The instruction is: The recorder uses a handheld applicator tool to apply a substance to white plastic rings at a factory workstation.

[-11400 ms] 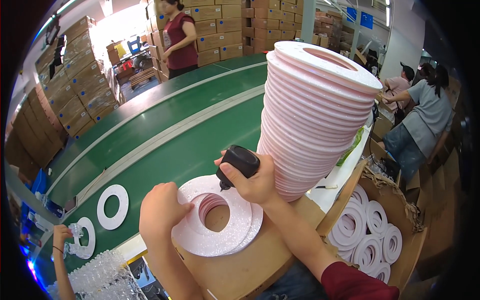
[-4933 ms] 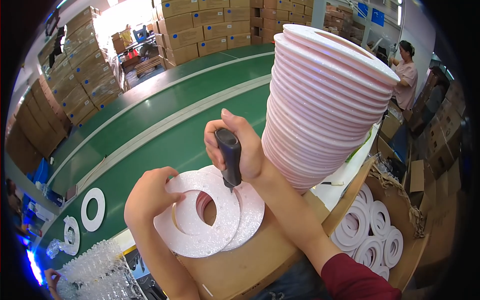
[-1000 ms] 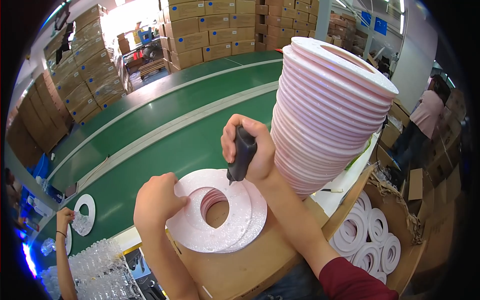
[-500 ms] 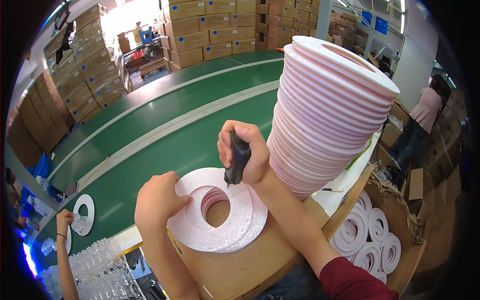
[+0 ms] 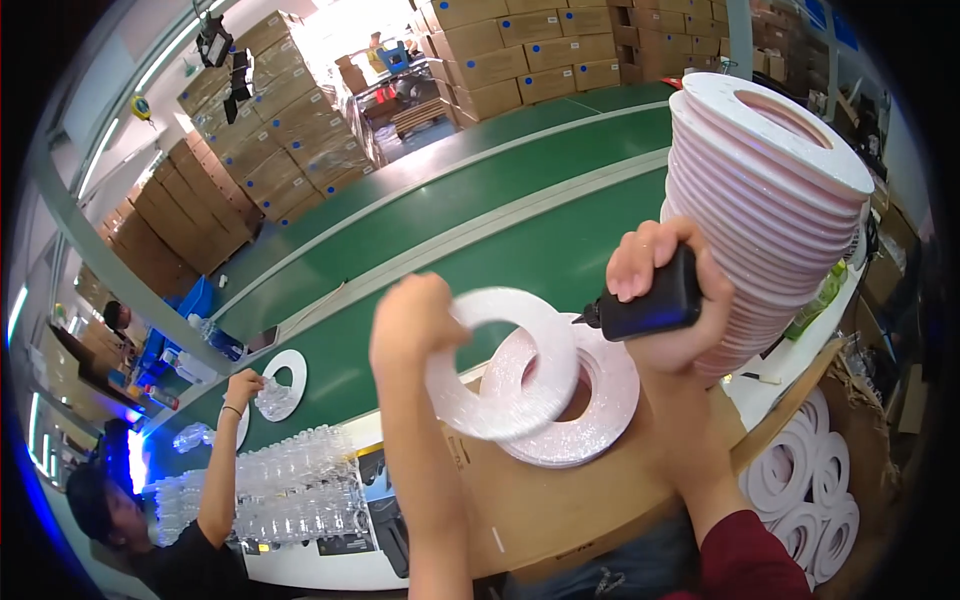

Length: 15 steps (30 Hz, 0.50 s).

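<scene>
My left hand (image 5: 412, 325) has its fingers closed on the left edge of a white glittery ring (image 5: 557, 375). That ring is tilted and blurred, raised over similar flat rings (image 5: 612, 400) lying on a cardboard box (image 5: 520, 500). Gripped in my right hand (image 5: 713, 310) is a black squeeze bottle (image 5: 655, 298) with a pointed nozzle. The nozzle points left, close to the raised ring's upper right edge. Just behind my right hand rises a tall stack of the same pinkish-white rings (image 5: 750, 200), partly covered by the hand.
Ahead runs a green conveyor belt (image 5: 400, 245). At the left, a co-worker (image 5: 190, 540) reaches to a ring (image 5: 290, 385) with a clear plastic piece. Rows of clear plastic pieces (image 5: 290, 490) lie nearby. At the right, an open carton (image 5: 860, 430) holds more rings.
My left hand has lifted the top ring off the others. My right hand has moved right and up, turning the bottle from nozzle-down to nozzle-left. The view has swung left, bringing the co-worker in.
</scene>
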Available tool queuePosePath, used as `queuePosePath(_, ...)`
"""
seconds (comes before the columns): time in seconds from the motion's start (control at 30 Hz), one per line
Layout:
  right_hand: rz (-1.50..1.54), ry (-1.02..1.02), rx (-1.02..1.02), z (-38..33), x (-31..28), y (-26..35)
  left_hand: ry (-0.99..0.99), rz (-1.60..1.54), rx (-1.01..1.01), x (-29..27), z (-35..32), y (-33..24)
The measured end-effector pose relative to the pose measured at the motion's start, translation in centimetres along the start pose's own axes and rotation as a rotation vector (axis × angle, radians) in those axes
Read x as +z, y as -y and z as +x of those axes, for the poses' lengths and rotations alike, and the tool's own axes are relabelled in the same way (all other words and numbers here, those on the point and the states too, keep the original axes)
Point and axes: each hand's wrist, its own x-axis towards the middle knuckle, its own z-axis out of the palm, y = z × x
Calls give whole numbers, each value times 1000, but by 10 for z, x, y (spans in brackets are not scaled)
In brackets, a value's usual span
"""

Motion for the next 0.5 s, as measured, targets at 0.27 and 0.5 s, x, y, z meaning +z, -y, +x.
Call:
queuePosePath(0.27, -5, 6, -6, 1, 3, 4, -34, 52, -311, 2, 106, 139)
queuePosePath(0.5, -102, -74, 168, 2, -3, 4, -72, 101, -564, 126, 90, 199)
